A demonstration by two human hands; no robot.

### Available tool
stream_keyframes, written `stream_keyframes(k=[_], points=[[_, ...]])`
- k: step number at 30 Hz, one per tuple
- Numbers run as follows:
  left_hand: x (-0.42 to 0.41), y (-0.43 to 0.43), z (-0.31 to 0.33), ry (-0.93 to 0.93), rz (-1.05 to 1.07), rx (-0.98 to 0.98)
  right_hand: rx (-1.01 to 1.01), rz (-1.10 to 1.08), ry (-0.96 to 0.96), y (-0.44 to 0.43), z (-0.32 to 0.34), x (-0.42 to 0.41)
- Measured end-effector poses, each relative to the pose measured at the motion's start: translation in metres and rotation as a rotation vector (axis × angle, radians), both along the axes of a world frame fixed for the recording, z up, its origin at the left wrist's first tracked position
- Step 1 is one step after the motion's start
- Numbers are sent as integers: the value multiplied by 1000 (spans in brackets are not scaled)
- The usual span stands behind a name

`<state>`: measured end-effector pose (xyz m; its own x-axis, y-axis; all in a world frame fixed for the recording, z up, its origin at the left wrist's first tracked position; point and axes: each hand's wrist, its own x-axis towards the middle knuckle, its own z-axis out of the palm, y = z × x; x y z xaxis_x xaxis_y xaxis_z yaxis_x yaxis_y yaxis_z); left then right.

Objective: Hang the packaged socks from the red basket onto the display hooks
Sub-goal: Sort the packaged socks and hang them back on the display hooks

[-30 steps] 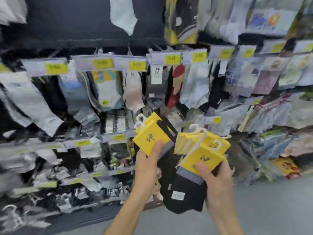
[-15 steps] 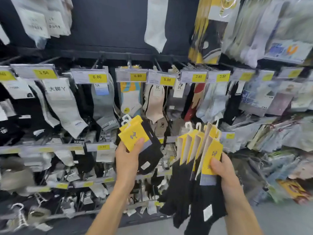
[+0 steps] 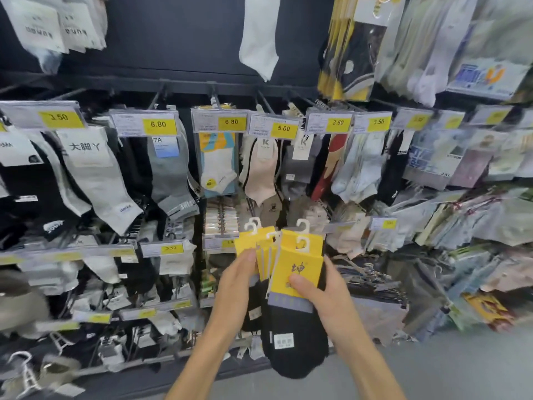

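Here, both hands held a fanned bundle of sock packs [image 3: 300,264] in the air in front of the display rack [image 3: 184,84], level with its lower rows and near its middle. Each pack consisted of a black sock, a yellow card [image 3: 249,241] folded over the top, and a white plastic hanger [image 3: 302,226] that stood up from the card. The packs were upright.

The left hand [image 3: 238,281] pinched the leftmost cards. Its thumb pressed on the front face, and its fingers lay behind, out of sight. The right hand [image 3: 328,298] gripped the front pack and those behind it. Its thumb lay across the lower edge of the front card, and its fingers curled round the back. The two hands were just beside each other, with the cards between them.

The held hangers were well apart from the display hooks [image 3: 263,100], which projected from the black rail higher up the rack. Price tags [image 3: 232,121] marked 3.50, 6.80 and 5.00 fronted those hooks, and grey, white, pink and black socks hung below the tags. A grey floor [image 3: 447,370] showed past the lower right corner of the rack.
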<state>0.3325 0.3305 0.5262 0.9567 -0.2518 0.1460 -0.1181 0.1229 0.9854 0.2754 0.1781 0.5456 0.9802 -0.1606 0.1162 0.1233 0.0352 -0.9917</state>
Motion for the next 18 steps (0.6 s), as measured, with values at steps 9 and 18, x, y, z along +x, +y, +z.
stream_keyframes(k=[9, 18], points=[[-19, 16, -42, 260, -51, -51, -156, -7, 125, 14, -48, -8], [-30, 6, -76, 472, -64, -70, -141, -183, 159, -3, -76, -14]])
